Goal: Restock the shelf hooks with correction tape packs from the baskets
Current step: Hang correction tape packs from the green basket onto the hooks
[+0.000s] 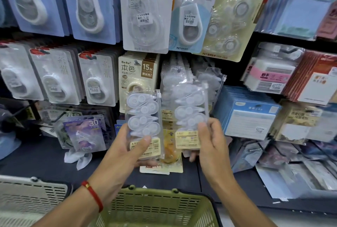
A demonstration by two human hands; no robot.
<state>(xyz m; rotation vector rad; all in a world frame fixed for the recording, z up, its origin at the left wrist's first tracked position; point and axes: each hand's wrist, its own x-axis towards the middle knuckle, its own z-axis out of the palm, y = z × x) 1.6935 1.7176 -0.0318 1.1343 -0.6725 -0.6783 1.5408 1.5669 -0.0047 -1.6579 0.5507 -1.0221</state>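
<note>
Clear plastic correction tape packs fill both hands at the centre of the frame. The left hand [135, 149] grips the left pack [144, 117] by its lower label end, thumb across the front. The right hand [209, 143] pinches the right pack [189, 112] low down. Both stand upright before hanging shelf stock [138, 73]. A green basket [160, 206] sits bottom centre, a white basket [31, 195] lower left.

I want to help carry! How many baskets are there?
2. The green basket sits at the bottom middle, below both hands; the white basket is at the bottom left. Others may be out of view.
</note>
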